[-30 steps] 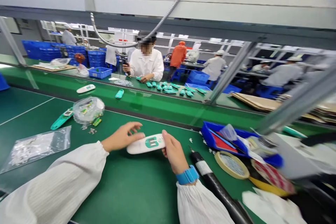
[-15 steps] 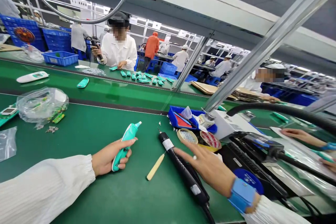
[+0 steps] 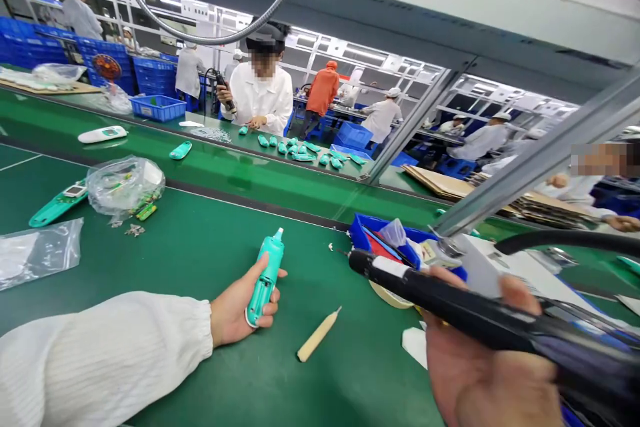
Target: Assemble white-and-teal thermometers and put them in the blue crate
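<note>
My left hand [image 3: 243, 310] is closed around a teal thermometer [image 3: 271, 263] with a white tip. The thermometer is tilted upright, and an open battery slot faces me. In my right hand [image 3: 480, 373] is a black electric screwdriver [image 3: 445, 297], lifted off the table. Its thin bit points left, toward the thermometer but well apart from it. Between the hands a small tool with a wooden handle [image 3: 317, 339] and a short metal tip lies on the green table.
A blue tray [image 3: 360, 230] with tools stands behind the screwdriver. At left lie a clear bag of parts [image 3: 125, 183], another teal housing [image 3: 57, 207] and a flat plastic bag [image 3: 43, 253]. Across the green belt [image 3: 225, 177], a co-worker [image 3: 265, 93] sits behind several teal housings [image 3: 300, 150].
My right hand has taken hold of the electric screwdriver and raised it from the table. The thermometer has turned in my left hand, showing its battery slot. The view has shifted.
</note>
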`<act>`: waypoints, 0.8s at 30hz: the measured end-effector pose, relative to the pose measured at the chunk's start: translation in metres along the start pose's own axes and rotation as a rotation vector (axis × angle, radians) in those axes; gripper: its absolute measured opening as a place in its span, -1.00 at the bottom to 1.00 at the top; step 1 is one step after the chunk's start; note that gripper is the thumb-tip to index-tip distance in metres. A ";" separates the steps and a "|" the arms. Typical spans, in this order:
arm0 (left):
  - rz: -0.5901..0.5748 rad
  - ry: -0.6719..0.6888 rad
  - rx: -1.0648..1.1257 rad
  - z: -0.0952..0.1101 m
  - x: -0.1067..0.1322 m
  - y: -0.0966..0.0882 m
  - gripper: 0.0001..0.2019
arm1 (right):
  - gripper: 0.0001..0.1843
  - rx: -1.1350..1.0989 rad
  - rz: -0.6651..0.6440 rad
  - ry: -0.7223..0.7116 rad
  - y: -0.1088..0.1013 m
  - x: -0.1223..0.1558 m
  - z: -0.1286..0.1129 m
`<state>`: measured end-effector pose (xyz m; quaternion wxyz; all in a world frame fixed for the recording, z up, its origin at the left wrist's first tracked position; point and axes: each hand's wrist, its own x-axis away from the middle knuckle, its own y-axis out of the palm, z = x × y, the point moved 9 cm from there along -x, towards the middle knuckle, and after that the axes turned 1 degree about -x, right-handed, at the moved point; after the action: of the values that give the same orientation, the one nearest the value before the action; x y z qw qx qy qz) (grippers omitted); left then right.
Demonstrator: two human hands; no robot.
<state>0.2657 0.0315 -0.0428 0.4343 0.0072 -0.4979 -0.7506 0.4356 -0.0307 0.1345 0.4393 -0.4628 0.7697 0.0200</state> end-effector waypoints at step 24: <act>0.005 -0.012 0.053 -0.011 0.001 0.003 -0.52 | -0.50 -0.752 0.096 0.236 0.106 -0.003 -0.034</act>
<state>0.2717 0.0225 -0.0459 0.4326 0.0130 -0.5202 -0.7362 0.3366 0.0171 0.1172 0.1463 -0.5541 0.7746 0.2677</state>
